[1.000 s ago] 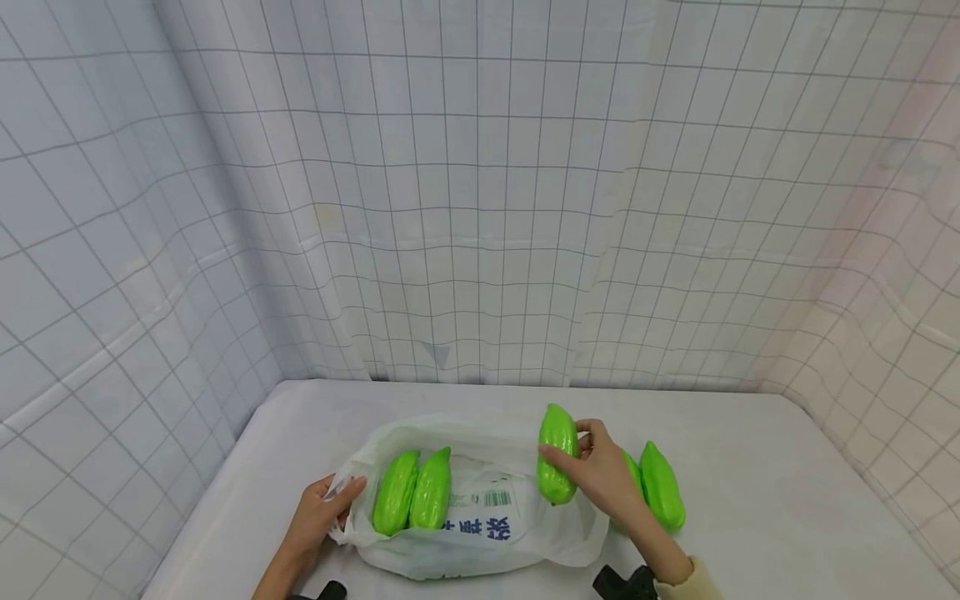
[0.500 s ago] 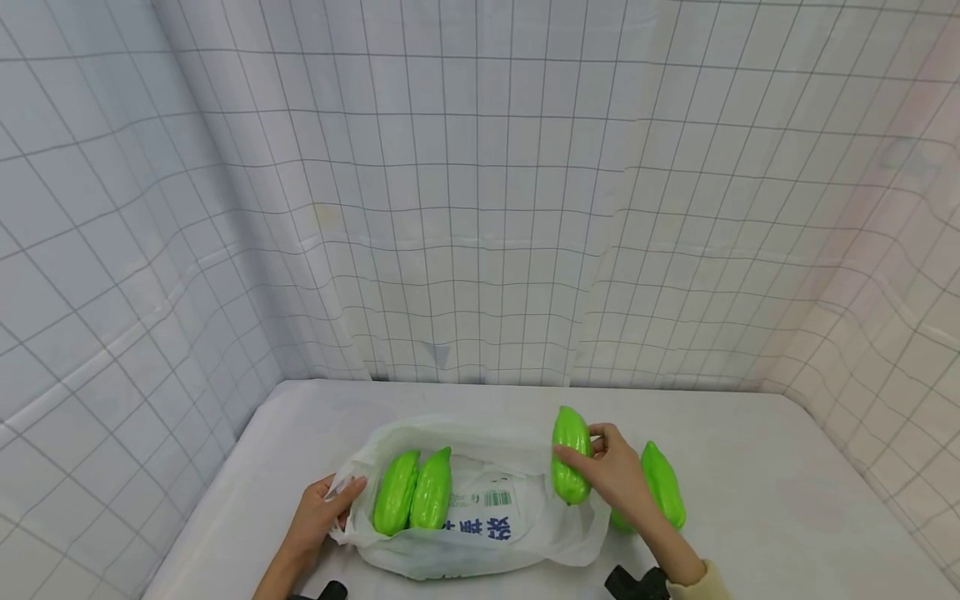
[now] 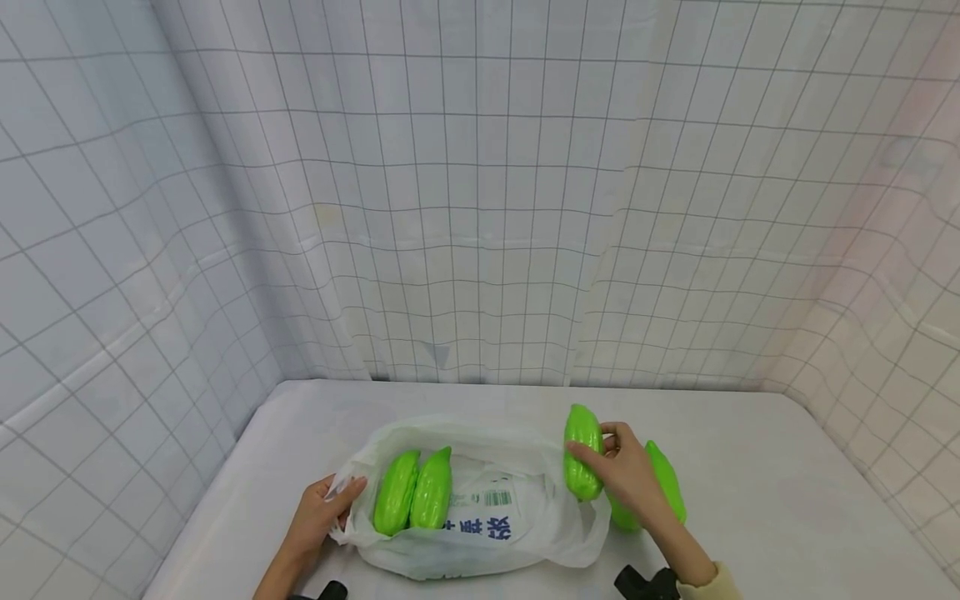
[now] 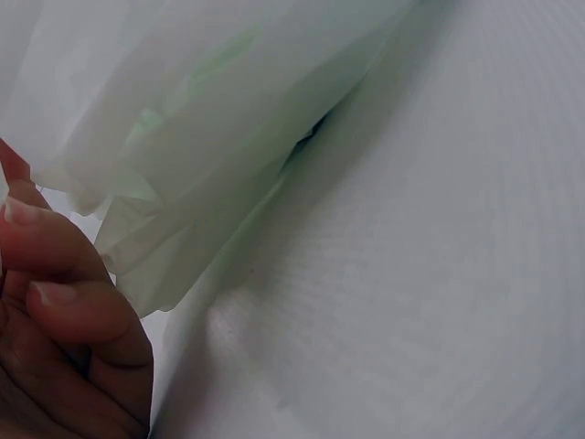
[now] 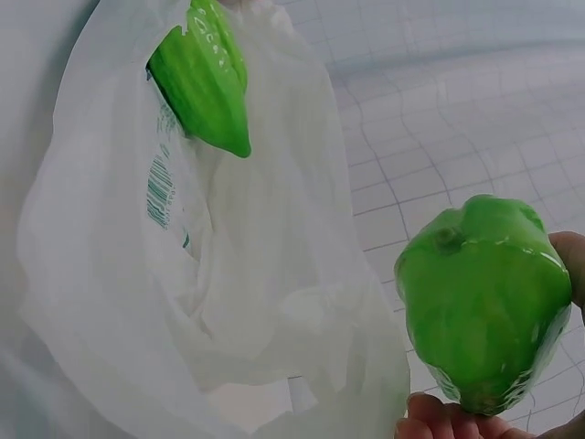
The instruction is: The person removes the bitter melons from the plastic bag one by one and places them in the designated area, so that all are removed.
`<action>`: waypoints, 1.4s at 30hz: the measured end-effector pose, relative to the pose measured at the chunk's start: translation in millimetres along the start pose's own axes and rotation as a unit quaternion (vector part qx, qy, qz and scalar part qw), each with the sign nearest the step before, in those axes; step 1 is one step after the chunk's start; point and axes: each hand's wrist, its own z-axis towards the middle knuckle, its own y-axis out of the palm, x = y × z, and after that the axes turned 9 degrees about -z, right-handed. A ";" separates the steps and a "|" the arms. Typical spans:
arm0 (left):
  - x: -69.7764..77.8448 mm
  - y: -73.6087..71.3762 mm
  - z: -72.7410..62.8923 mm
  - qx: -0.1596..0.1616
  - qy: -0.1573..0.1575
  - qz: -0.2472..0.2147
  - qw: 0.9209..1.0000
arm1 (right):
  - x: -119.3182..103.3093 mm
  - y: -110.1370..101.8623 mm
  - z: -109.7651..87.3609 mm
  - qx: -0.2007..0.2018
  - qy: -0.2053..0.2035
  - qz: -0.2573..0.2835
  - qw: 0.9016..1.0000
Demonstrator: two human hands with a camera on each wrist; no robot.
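Both hands are occupied: the left hand [image 3: 318,512] pinches the left edge of a white plastic bag [image 3: 551,533], and the right hand [image 3: 622,471] grips a green vegetable [image 3: 582,454] over the bag's right edge. Two similar vegetables [image 3: 431,489] lie side by side inside, at the bag's left end. On the white table [image 3: 787,483], just right of the bag, are two more green pieces [image 3: 666,479], partly blocked from the head view by the right hand and forearm. Black devices [image 3: 647,583] sit at the wrists, a pale yellow sleeve [image 3: 708,583] shows at the right arm, and a gridded white sheet [image 3: 480,208] hangs behind. Only the right wrist view shows the gripped piece's blunt, stubbed end; the left wrist view shows faint green through the plastic. A green barcode [image 3: 497,498] is printed on the bag above large blue characters [image 3: 480,527], partly covered and not surely readable.
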 end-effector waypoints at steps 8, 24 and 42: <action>-0.3 -0.6 0.0 -0.008 0.003 -0.006 1.000 | 4.4 -7.2 -0.5 0.007 0.016 -0.002 1.000; -1.3 -0.8 1.1 -0.007 0.006 -0.003 1.000 | 18.7 -30.3 4.7 0.012 0.048 -0.018 0.999; -0.8 -0.3 0.4 -0.009 0.007 -0.004 1.000 | 41.1 -52.5 10.6 0.017 0.056 -0.031 0.998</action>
